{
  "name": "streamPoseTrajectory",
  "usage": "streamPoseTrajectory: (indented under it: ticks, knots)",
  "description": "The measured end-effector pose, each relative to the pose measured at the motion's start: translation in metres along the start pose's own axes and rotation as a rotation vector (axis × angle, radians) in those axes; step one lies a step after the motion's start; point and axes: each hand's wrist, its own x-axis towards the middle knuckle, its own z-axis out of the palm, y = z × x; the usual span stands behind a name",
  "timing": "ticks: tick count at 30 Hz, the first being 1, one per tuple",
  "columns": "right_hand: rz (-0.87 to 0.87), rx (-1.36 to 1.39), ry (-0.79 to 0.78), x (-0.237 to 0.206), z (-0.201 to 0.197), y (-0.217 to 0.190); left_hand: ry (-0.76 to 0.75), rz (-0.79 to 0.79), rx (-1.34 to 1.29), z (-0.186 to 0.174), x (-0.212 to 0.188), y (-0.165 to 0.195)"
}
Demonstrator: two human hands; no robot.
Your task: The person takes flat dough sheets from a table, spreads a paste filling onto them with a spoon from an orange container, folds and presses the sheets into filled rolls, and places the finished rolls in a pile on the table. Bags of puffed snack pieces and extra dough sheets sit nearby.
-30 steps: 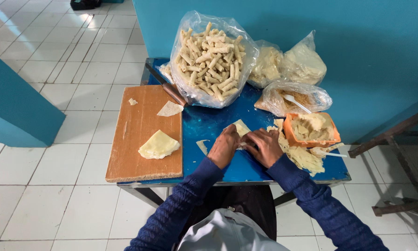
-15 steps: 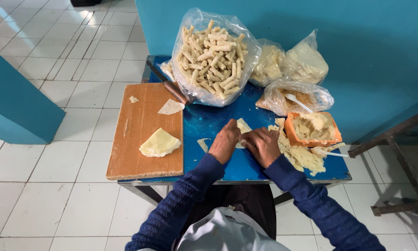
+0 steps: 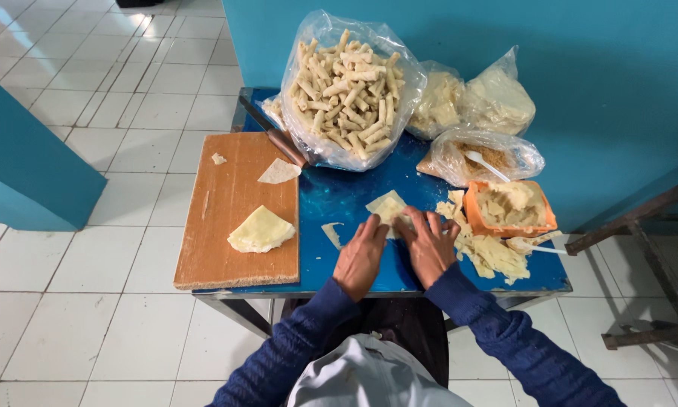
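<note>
Pastry wrapper [image 3: 388, 205], pale and thin, lies flat near the middle of the blue table [image 3: 339, 197]; it looks light, soft and easily torn, best lifted by its near edge. Left hand [image 3: 361, 256] and right hand [image 3: 428, 243] press curled fingers onto it, neither gripping, with a wooden board [image 3: 233, 188] to the left.

Ribbed dark blue knit sleeves reach both wrists; a pale grey garment, possibly an apron, covers the chest.

Pale wrapper sheet [image 3: 388, 206], flat on blue table [image 3: 339, 197]
</note>
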Motion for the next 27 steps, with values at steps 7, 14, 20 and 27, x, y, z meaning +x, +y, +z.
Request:
streamPoseTrajectory:
  ticks: [7,14,20,27]
  knots:
    - [-0.017,-0.065,-0.104,0.035,0.000,0.004,-0.036,0.075,0.118,0.006,-0.007,0.001]
    - [0.006,0.372,-0.057,0.061,-0.013,0.015,-0.014,0.125,0.157,0.009,-0.008,-0.005]
    - [0.000,0.422,-0.047,0.067,-0.016,0.008,-0.086,0.089,0.238,0.011,-0.009,0.003]
    - [0.269,1.078,-0.232,0.090,-0.023,0.048,-0.088,0.112,0.308,0.013,-0.009,0.003]
